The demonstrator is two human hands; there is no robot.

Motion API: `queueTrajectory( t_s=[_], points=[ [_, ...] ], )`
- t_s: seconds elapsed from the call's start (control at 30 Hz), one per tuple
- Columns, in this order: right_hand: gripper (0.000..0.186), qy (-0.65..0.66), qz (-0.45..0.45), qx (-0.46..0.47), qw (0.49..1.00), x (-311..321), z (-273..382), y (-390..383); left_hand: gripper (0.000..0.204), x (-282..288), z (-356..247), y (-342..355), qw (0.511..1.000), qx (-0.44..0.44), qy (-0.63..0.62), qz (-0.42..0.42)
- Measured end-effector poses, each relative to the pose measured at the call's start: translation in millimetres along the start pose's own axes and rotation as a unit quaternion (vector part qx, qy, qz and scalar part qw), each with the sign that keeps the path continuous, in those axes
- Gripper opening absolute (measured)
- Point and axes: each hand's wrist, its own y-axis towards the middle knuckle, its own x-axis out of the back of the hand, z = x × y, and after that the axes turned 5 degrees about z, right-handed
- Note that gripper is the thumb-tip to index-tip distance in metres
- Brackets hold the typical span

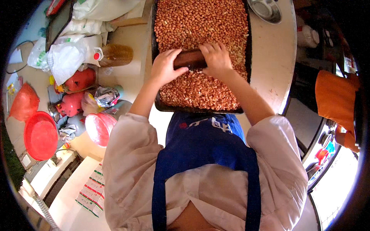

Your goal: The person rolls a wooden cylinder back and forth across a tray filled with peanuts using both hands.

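Note:
A black-rimmed tray [250, 34] full of reddish peanuts [200, 17] lies in front of me. The nuts look mostly whole at the far end and broken into pieces at the near end. My left hand [165, 67] grips the left end of a dark brown roller or block [189, 58], fingers bent over it. My right hand [216, 59] grips its right end, thumb below and fingers on top. The roller lies crosswise on the nuts, its underside hidden.
A metal bowl [266, 8] sits beside the tray's far right corner. Leftward are white sacks [67, 57], an oil jug [115, 56], red gas cylinders [69, 104] and red basins [40, 136]. An orange cloth [333, 100] is at far right.

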Motion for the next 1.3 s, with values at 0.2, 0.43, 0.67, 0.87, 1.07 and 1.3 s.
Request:
queueTrajectory(
  t_s=[0.2, 0.43, 0.67, 0.87, 1.07, 1.3],
  points=[
    [0.086, 0.025, 0.003, -0.054, 0.998, -12.3, 28.2, 2.2, 0.070, 4.5, 68.9, 84.5, 0.976, -0.003, -0.097, -0.195],
    [0.086, 0.067, -0.016, -0.044, 0.997, -11.7, 21.4, 1.0, 0.077, -25.6, 76.2, 143.8, 0.970, -0.002, 0.086, -0.229],
    [0.081, 0.096, -0.012, -0.013, 0.995, -3.0, 19.1, 10.4, 0.097, -26.6, 40.8, 135.1, 0.988, -0.015, -0.144, -0.045],
    [0.088, 0.107, -0.002, -0.031, 0.994, -3.1, 17.0, -2.3, 0.077, 4.2, -4.9, 46.1, 0.986, -0.107, 0.031, -0.128],
    [0.076, 0.135, -0.221, -0.044, 0.965, -53.8, 36.8, -31.4, 0.084, -25.9, 13.5, -40.8, 0.979, -0.081, 0.168, -0.076],
    [0.067, 0.069, -0.384, -0.096, 0.916, -3.6, -36.1, 95.7, 0.081, 25.0, 50.2, 113.3, 0.962, -0.018, 0.179, -0.204]
  ],
)
